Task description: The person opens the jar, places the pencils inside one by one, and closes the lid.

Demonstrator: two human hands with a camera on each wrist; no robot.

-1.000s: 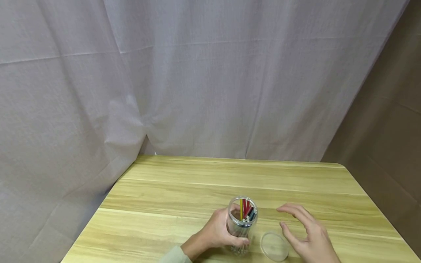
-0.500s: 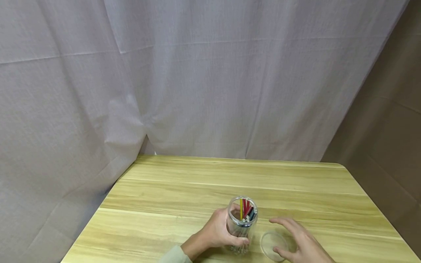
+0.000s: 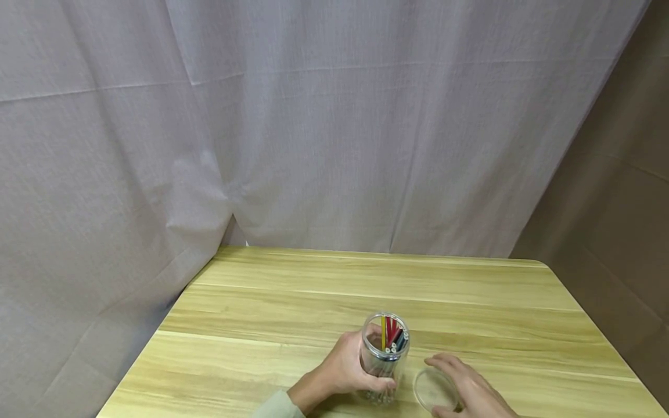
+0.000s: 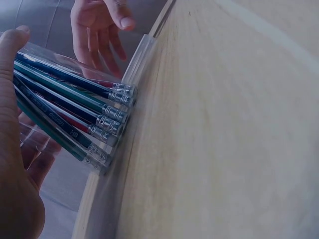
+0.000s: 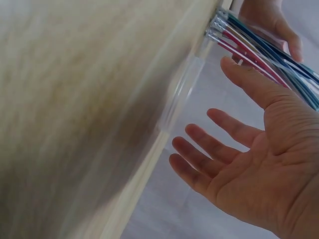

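My left hand (image 3: 340,368) grips a clear plastic jar (image 3: 377,367) that stands upright without its cover near the table's front. Inside are several pencils (image 3: 393,335), with yellow, red and dark barrels; the left wrist view shows the eraser ends of the pencils (image 4: 94,112) at the jar's bottom. Just right of the jar, a round clear lid (image 3: 432,388) lies flat on the table. My right hand (image 3: 470,390) hovers at the lid's right side, fingers spread. In the right wrist view a gap shows between the right hand (image 5: 259,159) and the lid (image 5: 183,92).
The wooden table (image 3: 292,302) has a pale striped grain and reaches back to a grey curtain (image 3: 324,145). A brown cloth (image 3: 601,232) hangs along the right side.
My right hand has moved left and down, closer to the lid. The left hand, the jar and the lid have stayed in place.
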